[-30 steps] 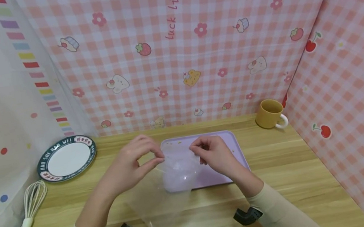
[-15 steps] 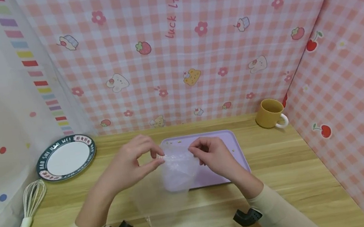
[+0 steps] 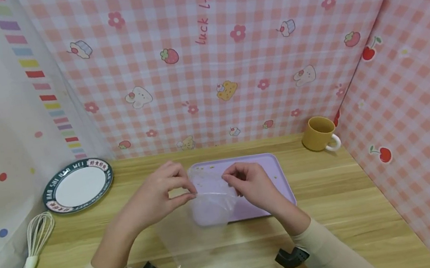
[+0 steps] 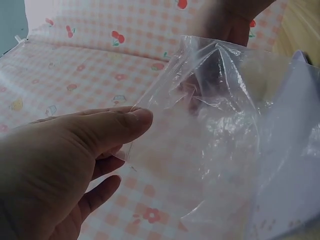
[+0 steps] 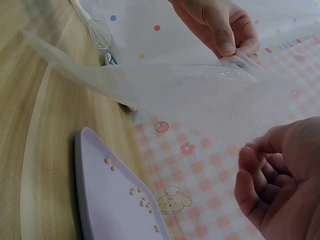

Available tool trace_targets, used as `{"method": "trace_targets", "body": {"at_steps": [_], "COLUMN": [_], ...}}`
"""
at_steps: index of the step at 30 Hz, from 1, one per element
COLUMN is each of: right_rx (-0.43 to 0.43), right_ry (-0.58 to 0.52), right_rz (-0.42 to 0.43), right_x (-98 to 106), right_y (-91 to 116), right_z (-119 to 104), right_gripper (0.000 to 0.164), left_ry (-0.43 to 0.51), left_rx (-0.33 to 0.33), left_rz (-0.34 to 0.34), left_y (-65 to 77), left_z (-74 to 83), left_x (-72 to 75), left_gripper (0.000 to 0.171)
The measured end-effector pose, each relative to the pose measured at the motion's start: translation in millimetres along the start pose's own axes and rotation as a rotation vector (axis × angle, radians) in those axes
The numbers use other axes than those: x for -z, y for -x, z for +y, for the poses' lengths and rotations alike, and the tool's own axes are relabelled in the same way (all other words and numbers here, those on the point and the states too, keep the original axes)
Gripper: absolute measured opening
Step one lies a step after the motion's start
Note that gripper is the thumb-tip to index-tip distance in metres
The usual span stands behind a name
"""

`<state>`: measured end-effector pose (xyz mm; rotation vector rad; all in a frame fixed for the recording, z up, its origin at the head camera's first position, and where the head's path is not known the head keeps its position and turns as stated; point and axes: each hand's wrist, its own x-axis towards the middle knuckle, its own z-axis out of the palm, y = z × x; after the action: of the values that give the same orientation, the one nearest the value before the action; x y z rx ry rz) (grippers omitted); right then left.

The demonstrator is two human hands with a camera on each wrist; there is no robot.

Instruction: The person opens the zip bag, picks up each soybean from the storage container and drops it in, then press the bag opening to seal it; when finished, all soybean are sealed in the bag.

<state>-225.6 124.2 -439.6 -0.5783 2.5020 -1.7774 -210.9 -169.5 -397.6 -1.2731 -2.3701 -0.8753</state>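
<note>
A clear plastic bag (image 3: 197,238) hangs between my two hands, its lower corner slanting toward the table's near side. The left hand (image 3: 165,190) pinches one side of its top between thumb and fingertips; the left wrist view shows the thumb pressed on the film (image 4: 200,130). Thumb and forefinger of the right hand (image 3: 253,184) pinch the opposite side, as the right wrist view also shows. Beneath and behind the bag lies a lilac tray (image 3: 267,207). Several small yellowish kernel-like bits (image 5: 145,200) are scattered on it; their kind is too small to tell.
At the left stand a plate (image 3: 79,186) with a dark green rim and, nearer, a cream-handled whisk (image 3: 35,256). A mustard mug (image 3: 318,134) with a white handle is at the back right. Patterned cloth walls (image 3: 205,70) enclose the wooden table.
The left hand has shifted slightly down and toward the tray. Between the hands the bag's upper edge has dropped and now shows as a curved line. The right hand has barely moved.
</note>
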Motion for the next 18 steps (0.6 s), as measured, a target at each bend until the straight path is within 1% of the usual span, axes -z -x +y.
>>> {"method": "trace_targets", "body": {"at_steps": [2,5,7,10,14,18], "right_rx": [-0.019,-0.037,-0.029,-0.008,0.009,0.012], "right_ry": [-0.012,-0.020,-0.005,0.030,0.094,0.162], "right_rz": [-0.023,-0.079,-0.120,-0.150,-0.135,-0.096], "right_x": [-0.1,-0.6,-1.4,-2.9,-4.2,-5.6], "right_y": [0.5,1.4,2.0,3.2,4.3,3.6], "right_z": [-0.9,-3.8,-5.9,-6.7,-2.8,2.7], "right_gripper": [0.008,0.013,0.015,0.015,0.012,0.011], "left_ry": [-0.004,-0.016,-0.026,-0.038,-0.037,-0.018], "left_rx": [0.000,-0.005,-0.004,-0.003,0.014,0.059], "left_rz": [-0.002,-0.003,-0.009,-0.017,-0.019,-0.033], "left_y": [0.0,-0.6,-1.1,-1.0,0.2,1.5], "left_z": [0.9,2.2,2.9,2.8,2.8,5.0], "left_x": [-0.1,-0.1,0.1,-0.2,1.1,6.5], "left_gripper": [0.024,0.021,0.018,0.016,0.019,0.024]}}
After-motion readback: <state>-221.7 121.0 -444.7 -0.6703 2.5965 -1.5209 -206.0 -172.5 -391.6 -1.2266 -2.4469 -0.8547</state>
